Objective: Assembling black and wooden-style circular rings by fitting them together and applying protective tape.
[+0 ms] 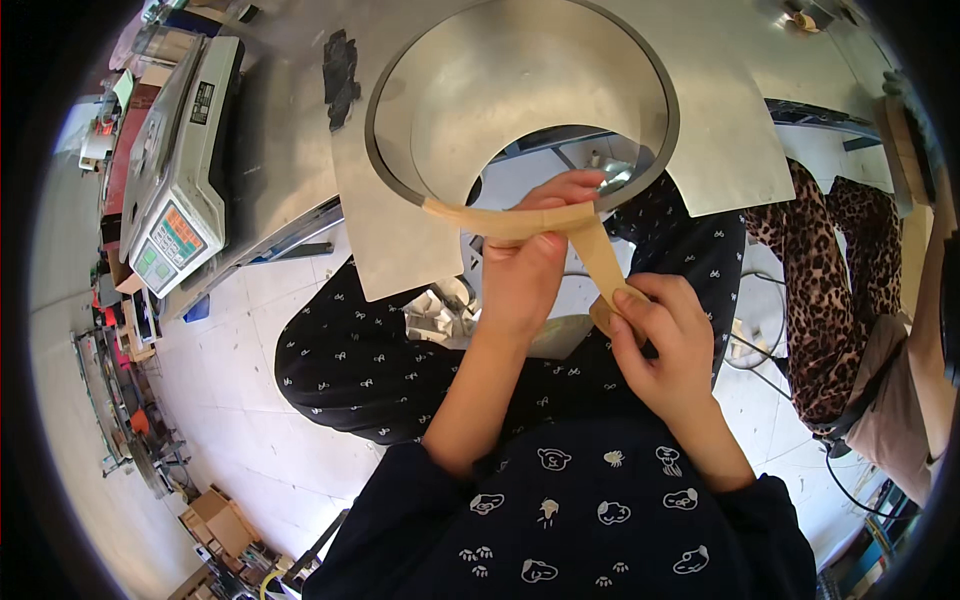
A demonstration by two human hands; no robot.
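A large grey ring [672,110] stretches from the metal table out toward me. Tan tape [480,219] covers its near edge. My left hand [530,250] grips this taped edge, with the thumb on the near side and fingers reaching through to the inside. From the ring a strip of tape [598,252] runs down to my right hand [662,335]. That hand is closed around the tape roll [606,316], which is partly hidden by the fingers.
A digital scale [185,190] stands on the metal table [280,120] at the left. Black scraps [340,78] lie near the ring. The sheet metal top [725,150] has a curved cutout before me. Metal pieces [442,312] sit below. Another person [890,410] sits at the right.
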